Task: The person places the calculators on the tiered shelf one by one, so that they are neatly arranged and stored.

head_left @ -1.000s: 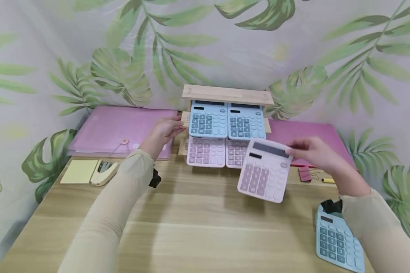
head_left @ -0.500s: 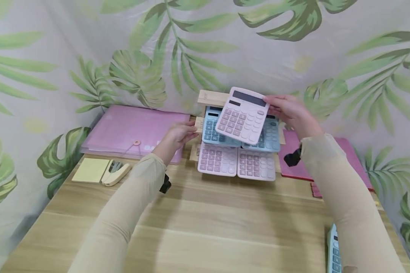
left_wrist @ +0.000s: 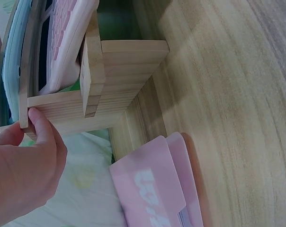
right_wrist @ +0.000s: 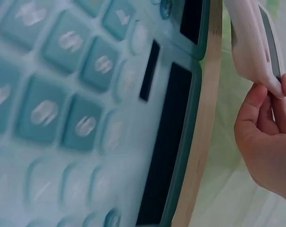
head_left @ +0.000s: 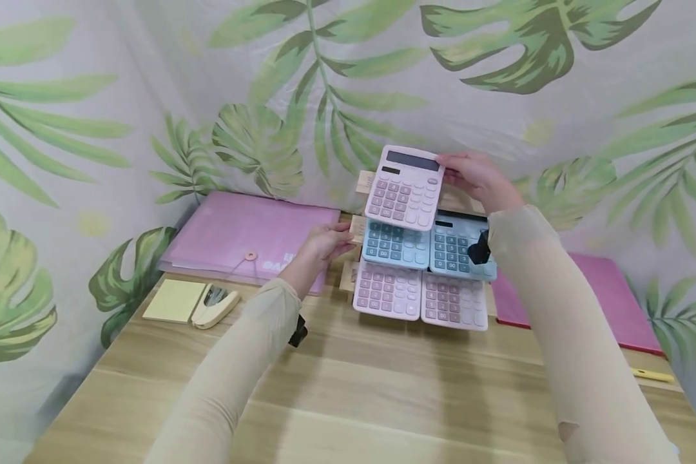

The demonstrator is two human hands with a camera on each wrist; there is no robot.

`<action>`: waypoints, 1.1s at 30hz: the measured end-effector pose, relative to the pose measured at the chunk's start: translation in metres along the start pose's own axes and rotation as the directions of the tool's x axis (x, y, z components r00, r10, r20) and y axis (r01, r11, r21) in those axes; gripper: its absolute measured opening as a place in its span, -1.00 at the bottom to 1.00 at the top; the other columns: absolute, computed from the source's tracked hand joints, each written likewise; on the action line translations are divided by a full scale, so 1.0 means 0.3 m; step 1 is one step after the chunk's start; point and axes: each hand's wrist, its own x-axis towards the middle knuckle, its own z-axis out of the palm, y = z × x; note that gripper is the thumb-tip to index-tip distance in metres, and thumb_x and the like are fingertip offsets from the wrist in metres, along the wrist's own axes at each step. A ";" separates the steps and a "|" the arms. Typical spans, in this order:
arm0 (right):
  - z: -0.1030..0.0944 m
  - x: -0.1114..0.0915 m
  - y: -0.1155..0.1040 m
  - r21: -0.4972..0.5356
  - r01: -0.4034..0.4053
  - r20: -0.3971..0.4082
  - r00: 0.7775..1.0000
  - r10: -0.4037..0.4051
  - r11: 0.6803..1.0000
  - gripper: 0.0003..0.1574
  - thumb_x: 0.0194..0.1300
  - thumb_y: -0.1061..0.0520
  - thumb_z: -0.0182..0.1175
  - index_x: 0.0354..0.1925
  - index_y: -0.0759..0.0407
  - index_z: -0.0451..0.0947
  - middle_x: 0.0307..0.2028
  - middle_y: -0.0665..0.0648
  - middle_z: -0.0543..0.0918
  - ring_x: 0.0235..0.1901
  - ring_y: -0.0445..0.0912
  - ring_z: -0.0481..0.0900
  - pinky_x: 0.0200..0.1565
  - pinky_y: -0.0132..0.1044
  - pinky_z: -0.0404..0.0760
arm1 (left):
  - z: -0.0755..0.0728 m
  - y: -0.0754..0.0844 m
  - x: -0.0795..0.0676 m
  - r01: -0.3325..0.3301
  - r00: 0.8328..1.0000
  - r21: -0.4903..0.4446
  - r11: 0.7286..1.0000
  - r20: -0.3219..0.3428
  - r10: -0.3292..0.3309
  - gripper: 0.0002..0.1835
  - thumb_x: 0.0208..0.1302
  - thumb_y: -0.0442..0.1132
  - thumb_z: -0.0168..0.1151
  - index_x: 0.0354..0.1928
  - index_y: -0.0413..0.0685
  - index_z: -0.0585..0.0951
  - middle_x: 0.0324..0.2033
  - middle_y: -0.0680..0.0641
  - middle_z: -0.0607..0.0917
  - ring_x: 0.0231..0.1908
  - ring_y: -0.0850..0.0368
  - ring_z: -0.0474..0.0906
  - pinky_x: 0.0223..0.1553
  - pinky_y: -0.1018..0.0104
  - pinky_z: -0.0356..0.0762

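In the head view, my right hand [head_left: 478,178] pinches a pink calculator [head_left: 406,187] by its upper right corner. The calculator is held over the top tier of a wooden rack [head_left: 365,182], overlapping the blue calculator [head_left: 396,248] on the left. A second blue calculator [head_left: 461,245] lies beside that one, partly behind my wrist camera. Two pink calculators [head_left: 387,291] fill the tier below. My left hand [head_left: 323,246] grips the left end of a rack shelf; the left wrist view shows thumb and finger [left_wrist: 43,125] pinching the wooden edge.
A pink document folder [head_left: 255,232] lies left of the rack, another pink folder [head_left: 580,296] to its right. Yellow sticky notes [head_left: 175,300] and a cream stapler [head_left: 214,306] sit at the left front. A yellow pen [head_left: 652,374] lies at right. Leaf-patterned cloth hangs behind.
My right hand has carried the pink calculator from low in front of the rack up and back to its top tier. My left hand still grips the shelf. The head view has shifted.
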 end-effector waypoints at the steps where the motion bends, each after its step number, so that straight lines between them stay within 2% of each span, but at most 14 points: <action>1: 0.009 0.011 -0.007 -0.009 -0.016 -0.014 1.000 0.016 1.000 -0.72 0.15 0.14 0.28 -0.12 0.15 0.63 -0.43 -0.03 0.67 -0.40 -0.22 0.57 -0.27 -0.48 0.60 | 0.001 0.000 -0.001 -0.001 1.000 0.000 1.000 -0.001 0.001 -0.45 0.24 -0.52 0.03 0.29 -0.27 0.28 0.20 -0.29 0.44 -0.35 0.23 0.57 0.09 0.33 0.55; 4: 0.027 0.042 -0.018 -0.004 -0.057 -0.040 0.998 0.057 0.998 -0.61 0.13 0.09 0.30 -0.05 0.14 0.59 -0.39 -0.05 0.65 -0.36 -0.21 0.50 -0.27 -0.48 0.53 | 0.005 -0.001 -0.004 -0.007 1.000 -0.007 1.000 -0.001 0.007 -0.45 0.23 -0.54 0.02 0.29 -0.30 0.26 0.20 -0.31 0.43 -0.33 0.22 0.56 0.12 0.30 0.53; 9: 0.042 0.078 -0.015 0.034 -0.096 -0.079 0.992 0.098 0.995 -0.81 0.12 0.06 0.31 -0.29 0.08 0.58 -0.36 -0.03 0.60 -0.35 -0.19 0.40 -0.32 -0.47 0.43 | 0.012 -0.007 -0.011 -0.004 1.000 -0.020 1.000 -0.004 0.004 -0.46 0.23 -0.53 0.03 0.28 -0.28 0.29 0.20 -0.29 0.44 -0.32 0.20 0.57 0.12 0.29 0.54; 11: 0.048 0.091 -0.010 0.074 -0.106 -0.107 0.988 0.114 0.992 -0.81 0.09 0.07 0.33 -0.29 0.07 0.58 -0.32 -0.02 0.60 -0.32 -0.18 0.41 -0.32 -0.47 0.45 | 0.011 -0.008 -0.012 -0.004 1.000 -0.019 1.000 -0.009 0.004 -0.47 0.24 -0.52 0.04 0.28 -0.26 0.31 0.21 -0.27 0.44 -0.31 0.20 0.57 0.10 0.30 0.55; 16: 0.060 0.119 0.007 0.207 -0.068 -0.157 0.982 0.101 0.976 -0.69 0.04 0.15 0.37 -0.18 0.09 0.61 -0.25 -0.01 0.63 -0.26 -0.19 0.50 -0.29 -0.48 0.53 | 0.004 -0.009 -0.008 -0.015 1.000 -0.026 1.000 -0.010 0.014 -0.47 0.25 -0.51 0.02 0.29 -0.27 0.29 0.20 -0.28 0.44 -0.19 0.13 0.57 0.13 0.30 0.53; 19: 0.058 0.122 0.017 0.268 -0.047 -0.168 0.981 0.095 0.962 -0.60 0.06 0.18 0.35 -0.07 0.07 0.59 -0.16 0.00 0.64 -0.19 -0.19 0.53 -0.17 -0.47 0.57 | 0.008 -0.011 -0.005 -0.015 1.000 -0.038 0.999 -0.006 0.015 -0.47 0.25 -0.52 0.01 0.28 -0.29 0.29 0.18 -0.31 0.45 -0.09 0.06 0.55 0.15 0.28 0.51; 22: 0.043 0.102 0.024 0.284 -0.055 -0.187 0.976 0.112 0.957 -0.55 0.09 0.17 0.32 0.01 0.00 0.56 -0.04 -0.02 0.61 -0.07 -0.20 0.54 0.00 -0.45 0.56 | 0.023 -0.016 -0.003 -0.008 1.000 -0.032 0.999 0.005 0.008 -0.47 0.25 -0.51 0.01 0.29 -0.28 0.28 0.19 -0.30 0.45 -0.02 0.02 0.53 0.16 0.28 0.50; 25: 0.041 0.067 0.026 0.203 -0.044 -0.191 0.978 0.083 0.978 -0.53 0.20 0.13 0.22 0.11 -0.02 0.49 0.09 -0.01 0.56 0.05 -0.18 0.51 0.14 -0.40 0.52 | 0.027 -0.017 -0.003 -0.009 1.000 -0.018 1.000 0.007 0.009 -0.46 0.26 -0.50 0.01 0.30 -0.26 0.27 0.21 -0.27 0.43 0.01 0.01 0.52 0.15 0.30 0.51; 28: 0.040 0.010 0.041 0.000 0.003 -0.180 0.984 -0.003 1.000 -0.47 0.30 0.07 0.12 0.23 0.02 0.37 0.21 0.06 0.46 0.15 -0.13 0.45 0.23 -0.35 0.45 | 0.022 -0.014 -0.004 -0.016 1.000 -0.005 1.000 0.006 0.016 -0.46 0.27 -0.49 0.01 0.31 -0.25 0.26 0.22 -0.26 0.42 -0.01 0.02 0.53 0.14 0.31 0.52; 30: 0.028 -0.049 0.068 -0.158 0.052 -0.155 0.985 -0.077 0.986 -0.42 0.33 0.02 0.08 0.28 0.06 0.30 0.26 0.10 0.40 0.20 -0.10 0.42 0.26 -0.31 0.41 | 0.015 -0.012 -0.004 -0.022 1.000 0.003 1.000 0.005 0.022 -0.46 0.27 -0.49 0.01 0.31 -0.25 0.26 0.22 -0.26 0.42 -0.06 0.05 0.55 0.14 0.32 0.52; 31: 0.017 -0.086 0.087 -0.240 0.076 -0.136 0.985 -0.111 0.968 -0.38 0.32 -0.02 0.08 0.30 0.07 0.27 0.28 0.12 0.38 0.21 -0.09 0.41 0.28 -0.30 0.40 | 0.011 -0.011 -0.003 -0.022 1.000 0.004 1.000 0.004 0.022 -0.46 0.27 -0.49 0.01 0.31 -0.25 0.26 0.22 -0.26 0.42 -0.09 0.08 0.55 0.14 0.32 0.52; 33: -0.017 -0.173 0.133 -0.316 0.135 -0.058 0.985 -0.162 0.939 -0.33 0.32 -0.03 0.09 0.32 0.11 0.22 0.29 0.17 0.36 0.24 -0.04 0.39 0.31 -0.23 0.36 | 0.002 -0.008 -0.003 -0.023 1.000 0.001 1.000 0.005 0.023 -0.46 0.27 -0.48 0.02 0.31 -0.25 0.26 0.22 -0.26 0.42 -0.14 0.12 0.55 0.14 0.33 0.52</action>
